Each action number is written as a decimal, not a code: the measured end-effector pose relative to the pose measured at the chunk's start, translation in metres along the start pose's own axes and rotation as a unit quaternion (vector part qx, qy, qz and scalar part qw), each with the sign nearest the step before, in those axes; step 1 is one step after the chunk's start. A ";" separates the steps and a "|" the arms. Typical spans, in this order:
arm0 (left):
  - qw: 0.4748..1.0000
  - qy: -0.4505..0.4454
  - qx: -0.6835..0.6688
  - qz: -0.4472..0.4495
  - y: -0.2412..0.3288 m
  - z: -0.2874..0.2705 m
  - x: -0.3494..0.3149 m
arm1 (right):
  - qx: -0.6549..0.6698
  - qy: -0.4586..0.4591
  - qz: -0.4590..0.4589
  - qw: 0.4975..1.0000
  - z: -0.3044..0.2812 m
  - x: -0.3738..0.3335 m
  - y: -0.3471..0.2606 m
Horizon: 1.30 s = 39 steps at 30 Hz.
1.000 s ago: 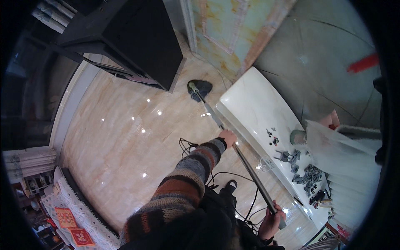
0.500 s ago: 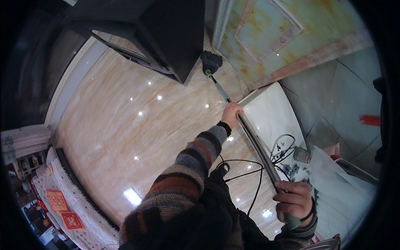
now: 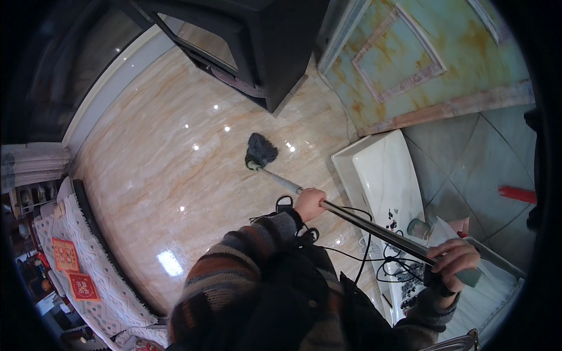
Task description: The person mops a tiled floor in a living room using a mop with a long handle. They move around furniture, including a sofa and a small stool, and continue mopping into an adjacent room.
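A mop with a dark grey fluffy head [image 3: 261, 150] rests on the glossy beige marble-look floor [image 3: 140, 175], out in front of me. Its metal pole [image 3: 374, 227] slants from the head toward my lower right. Around the lower part of the pole wraps my left hand [image 3: 309, 205], fingers closed. My right hand [image 3: 455, 261] grips the upper end, close to the greenish end piece [image 3: 470, 276]. Part of each palm is hidden behind the pole.
Ahead stands a black cabinet [image 3: 281, 52], with a green-and-gold panelled wall [image 3: 398, 52] to its right. A white stone-topped bench [image 3: 386, 175] with cables [image 3: 383, 269] and small dark bits is at my right. A patterned sofa [image 3: 111, 269] lies left.
The mop head has come back from the gap between cabinet and wall, nearer to me and leftward. Both hands still hold the pole; the left moved nearer, the right farther right.
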State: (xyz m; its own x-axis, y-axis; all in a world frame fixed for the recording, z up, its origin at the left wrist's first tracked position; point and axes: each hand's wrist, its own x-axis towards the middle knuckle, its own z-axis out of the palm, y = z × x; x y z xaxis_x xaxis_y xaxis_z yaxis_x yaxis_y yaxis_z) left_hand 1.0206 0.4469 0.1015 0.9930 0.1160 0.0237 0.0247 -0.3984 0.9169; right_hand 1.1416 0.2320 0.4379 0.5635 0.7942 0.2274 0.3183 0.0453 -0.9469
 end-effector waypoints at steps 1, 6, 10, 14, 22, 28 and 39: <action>1.000 -0.002 0.019 -0.004 -0.010 -0.008 -0.011 | 0.021 0.000 0.004 1.000 0.007 -0.003 0.007; 0.994 0.008 0.067 -0.089 -0.051 -0.042 -0.072 | 0.133 -0.085 0.008 0.987 0.050 0.014 0.046; 0.973 0.038 0.014 -0.226 -0.066 -0.064 -0.104 | 0.192 -0.214 -0.008 0.958 0.071 0.050 0.066; 0.972 0.058 0.038 -0.223 -0.072 -0.060 -0.116 | 0.236 -0.378 -0.037 0.894 0.071 0.073 0.068; 0.973 0.175 0.084 -0.127 -0.045 0.000 -0.067 | 0.283 -0.538 -0.102 0.787 0.023 0.069 0.049; 0.978 0.170 -0.055 -0.106 -0.003 0.070 0.019 | 0.163 -0.603 -0.096 0.775 -0.062 0.055 0.009; 0.980 0.164 -0.095 0.057 0.036 0.175 0.152 | -0.019 -0.462 -0.125 0.878 -0.071 0.009 -0.013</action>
State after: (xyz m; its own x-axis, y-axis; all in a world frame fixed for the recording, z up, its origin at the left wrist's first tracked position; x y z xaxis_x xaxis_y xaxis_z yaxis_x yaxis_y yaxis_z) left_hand 1.1928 0.2911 0.0690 0.8968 0.3789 0.2283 -0.1370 -0.2529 0.9577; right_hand 1.1968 0.1954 0.4683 -0.3813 0.9155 0.1281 0.3793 0.2813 -0.8815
